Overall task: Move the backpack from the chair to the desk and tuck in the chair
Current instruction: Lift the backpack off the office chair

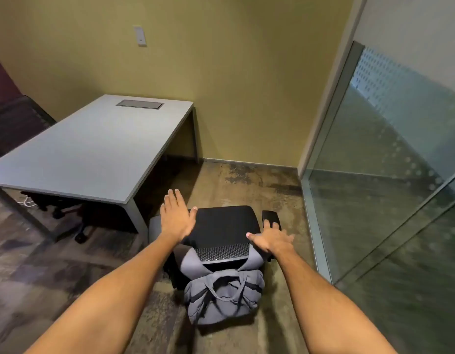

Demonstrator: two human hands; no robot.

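A grey backpack (224,295) hangs by its straps over the back of a black office chair (226,223), facing me. The chair stands just right of the grey desk (93,149), near its front right corner. My left hand (176,217) hovers flat over the chair's left side, fingers spread, holding nothing. Beside the right armrest (271,217), my right hand (271,238) is spread above the top right of the chair back. Neither hand grips the backpack.
A glass partition (387,187) runs close along the right. A second dark chair (17,123) stands behind the desk at left, and another chair's wheeled base (68,213) sits under the desk. A yellow wall (247,98) lies ahead.
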